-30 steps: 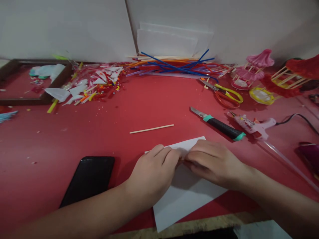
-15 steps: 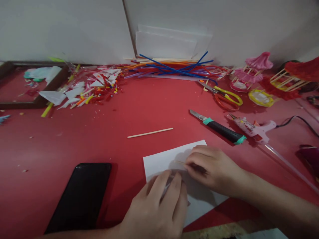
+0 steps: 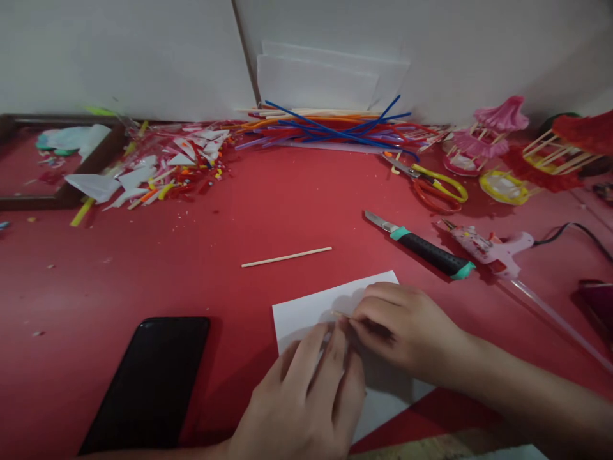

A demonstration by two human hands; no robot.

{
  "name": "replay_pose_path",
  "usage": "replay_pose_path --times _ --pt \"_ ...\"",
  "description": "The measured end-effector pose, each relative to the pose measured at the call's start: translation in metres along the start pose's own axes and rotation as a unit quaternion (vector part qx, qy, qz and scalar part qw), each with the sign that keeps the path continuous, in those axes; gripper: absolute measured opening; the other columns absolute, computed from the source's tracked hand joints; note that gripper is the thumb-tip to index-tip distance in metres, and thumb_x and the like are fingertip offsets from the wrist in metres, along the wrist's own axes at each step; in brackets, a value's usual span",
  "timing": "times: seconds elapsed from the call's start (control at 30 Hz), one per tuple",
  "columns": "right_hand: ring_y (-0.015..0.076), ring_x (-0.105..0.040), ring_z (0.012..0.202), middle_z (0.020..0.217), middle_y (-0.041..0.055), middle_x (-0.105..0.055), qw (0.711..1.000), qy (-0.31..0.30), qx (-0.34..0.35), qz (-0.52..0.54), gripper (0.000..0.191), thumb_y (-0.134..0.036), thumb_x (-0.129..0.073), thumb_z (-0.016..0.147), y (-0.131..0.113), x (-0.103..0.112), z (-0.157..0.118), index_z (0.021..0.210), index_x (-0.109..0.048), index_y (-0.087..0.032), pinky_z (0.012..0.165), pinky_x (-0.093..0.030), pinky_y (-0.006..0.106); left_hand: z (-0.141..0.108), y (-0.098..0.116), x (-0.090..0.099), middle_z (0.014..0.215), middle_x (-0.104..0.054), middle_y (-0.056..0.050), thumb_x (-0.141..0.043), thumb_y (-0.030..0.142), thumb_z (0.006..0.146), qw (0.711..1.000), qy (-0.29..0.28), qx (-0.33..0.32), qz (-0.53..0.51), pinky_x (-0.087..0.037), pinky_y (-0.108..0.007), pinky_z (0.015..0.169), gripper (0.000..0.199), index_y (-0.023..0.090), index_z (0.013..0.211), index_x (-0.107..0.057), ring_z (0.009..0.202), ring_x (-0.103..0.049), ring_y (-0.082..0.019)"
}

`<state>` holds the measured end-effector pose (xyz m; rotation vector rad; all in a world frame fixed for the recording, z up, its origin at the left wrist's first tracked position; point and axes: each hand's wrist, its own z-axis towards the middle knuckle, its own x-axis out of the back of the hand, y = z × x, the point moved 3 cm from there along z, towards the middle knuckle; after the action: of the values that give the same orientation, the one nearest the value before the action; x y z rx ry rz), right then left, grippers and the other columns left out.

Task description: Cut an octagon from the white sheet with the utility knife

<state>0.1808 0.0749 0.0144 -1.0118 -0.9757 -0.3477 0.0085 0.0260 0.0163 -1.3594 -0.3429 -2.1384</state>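
Observation:
Between thumb and forefinger, my right hand [image 3: 400, 322] pinches a short thin wooden stick [image 3: 339, 314], its pale tip pointing left just above the paper. My left hand [image 3: 306, 390] is closed, its bent fingers over a sheet of white paper [image 3: 299, 316]; whatever lies under them is hidden. The left fingertips meet the stick beside the right fingers. A longer wooden stick [image 3: 286, 257] lies loose on the red tabletop beyond the paper.
A black phone [image 3: 148, 383] lies at left. Toward the right are a knife [image 3: 421, 246], scissors [image 3: 433, 185], a pink glue gun [image 3: 500, 252] and small pink and red models [image 3: 500, 115]. Coloured pipe cleaners [image 3: 330, 131], scraps [image 3: 167, 172] and a dark frame [image 3: 62, 201] line the back.
My left fingers have shifted slightly up and right, reaching the stick. My right hand has drawn slightly left with it. The view has moved a little.

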Motion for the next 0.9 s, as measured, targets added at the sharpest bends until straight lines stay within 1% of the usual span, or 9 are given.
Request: replay_pose_path --times 0.13,0.33,0.5,0.67,0.9 --pt "0.0133 -0.051 0.065 0.070 0.0018 -0.058 1.000 -0.006 0.001 0.001 0.023 -0.018 -0.051 0.094 0.0003 -0.0003 -0.0002 0.073 -0.060 -0.017 0.060 -0.037 0.026 0.0010 0.0007 -0.0018 0.114 -0.071 -0.016 -0.056 0.012 0.087 1.000 0.008 0.002 -0.007 -0.058 -0.038 0.077 0.022 0.011 0.105 -0.070 0.107 -0.066 -0.032" --pt "0.0132 -0.051 0.064 0.069 0.0016 -0.059 1.000 -0.003 0.011 -0.004 0.025 -0.019 -0.049 0.096 0.0003 -0.0004 -0.0014 0.073 -0.061 -0.017 0.059 -0.038 0.026 -0.0014 0.0018 -0.0016 0.114 -0.071 -0.016 -0.056 0.012 0.088 1.000 0.000 0.004 -0.003 -0.057 -0.038 0.078 0.022 0.011 0.105 -0.069 0.109 -0.066 -0.032" --pt "0.0131 -0.050 0.064 0.070 0.0015 -0.059 1.000 -0.007 0.012 -0.009 0.027 -0.019 -0.049 0.097 -0.0010 0.0009 -0.0021 0.073 -0.061 -0.017 0.060 -0.037 0.026 -0.0027 0.0025 -0.0022 0.112 -0.072 -0.016 -0.056 0.012 0.087 1.000 -0.002 -0.002 -0.008 -0.058 -0.038 0.078 0.023 0.010 0.105 -0.069 0.106 -0.066 -0.032" --pt "0.0132 -0.050 0.064 0.070 0.0012 -0.059 1.000 -0.012 0.018 -0.008 0.025 -0.018 -0.049 0.097 -0.0013 0.0015 -0.0015 0.075 -0.062 -0.017 0.060 -0.036 0.027 -0.0030 0.0023 -0.0033 0.112 -0.072 -0.016 -0.056 0.012 0.088 1.000 -0.002 -0.002 -0.004 -0.058 -0.038 0.079 0.021 0.011 0.105 -0.069 0.107 -0.066 -0.031" --pt "0.0130 -0.050 0.064 0.071 0.0007 -0.058 1.000 -0.011 0.007 0.000 0.025 -0.020 -0.050 0.096 0.0004 -0.0001 -0.0024 0.074 -0.060 -0.018 0.060 -0.037 0.027 -0.0014 0.0010 -0.0007 0.113 -0.072 -0.016 -0.057 0.013 0.088 1.000 -0.005 -0.005 0.002 -0.058 -0.037 0.078 0.021 0.011 0.105 -0.069 0.106 -0.066 -0.031"
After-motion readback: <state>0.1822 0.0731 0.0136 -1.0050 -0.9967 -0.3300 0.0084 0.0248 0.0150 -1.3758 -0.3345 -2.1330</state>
